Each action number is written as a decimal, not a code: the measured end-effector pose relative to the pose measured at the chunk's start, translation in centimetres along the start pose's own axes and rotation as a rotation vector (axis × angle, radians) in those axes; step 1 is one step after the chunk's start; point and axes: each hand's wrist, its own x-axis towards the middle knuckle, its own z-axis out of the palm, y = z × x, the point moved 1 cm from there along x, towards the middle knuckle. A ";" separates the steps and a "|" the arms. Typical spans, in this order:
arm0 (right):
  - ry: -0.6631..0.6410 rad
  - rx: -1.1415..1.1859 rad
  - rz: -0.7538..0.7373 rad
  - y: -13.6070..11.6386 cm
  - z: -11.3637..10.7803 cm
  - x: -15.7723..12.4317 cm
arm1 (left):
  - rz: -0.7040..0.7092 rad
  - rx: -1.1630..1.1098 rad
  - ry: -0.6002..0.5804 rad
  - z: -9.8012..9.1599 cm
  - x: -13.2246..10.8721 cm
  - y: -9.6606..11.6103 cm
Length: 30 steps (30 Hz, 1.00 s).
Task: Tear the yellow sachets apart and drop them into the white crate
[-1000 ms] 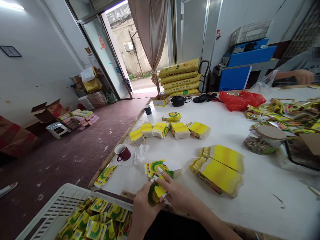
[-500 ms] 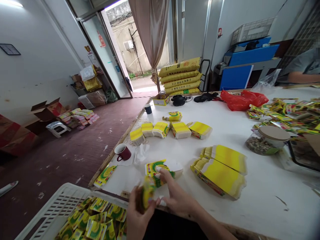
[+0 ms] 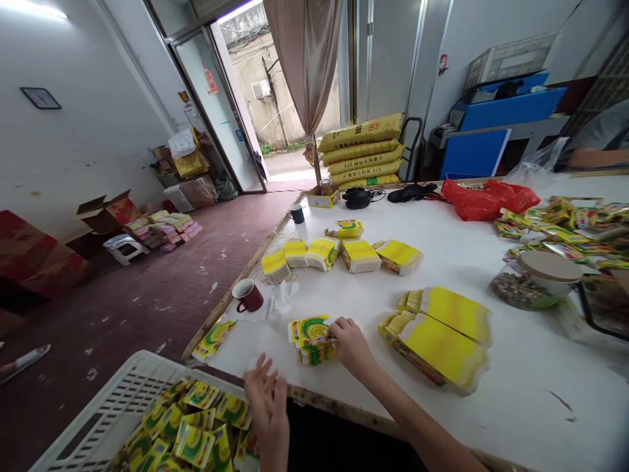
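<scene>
My right hand [image 3: 352, 344] has its fingers closed at the right edge of a small stack of flattened yellow-and-green cartons [image 3: 310, 329] near the table's front edge. The fingertips pinch the top carton; their exact hold is partly hidden. My left hand [image 3: 268, 408] is raised palm-up with fingers spread and nothing in it, between the table edge and a white plastic basket [image 3: 105, 410]. Several folded yellow-and-green packets [image 3: 194, 442] lie in a heap in that basket. Another flat carton [image 3: 214, 339] lies at the table's left corner.
Larger stacks of yellow cartons [image 3: 442, 337] lie to the right, with a row of smaller stacks [image 3: 361, 254] behind. A maroon mug [image 3: 249, 296] and a crumpled tissue [image 3: 284, 299] stand left. A jar [image 3: 521, 288], a red bag [image 3: 486, 196] and a person's arm [image 3: 597, 158] are farther right.
The yellow packet in my left hand is gone, and that hand has opened. My right hand has moved to the right edge of the carton stack. The view has shifted slightly left.
</scene>
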 end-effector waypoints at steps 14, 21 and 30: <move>0.029 0.046 0.140 -1.0 -1.1 1.1 | -0.109 0.268 -0.217 5.7 3.9 -6.3; 0.039 0.342 0.140 -0.5 -0.5 0.3 | 0.056 -0.029 0.143 5.0 1.8 -2.1; -0.196 0.928 -0.146 -5.6 -1.2 -4.8 | -0.357 -0.712 -0.036 6.1 -0.3 5.7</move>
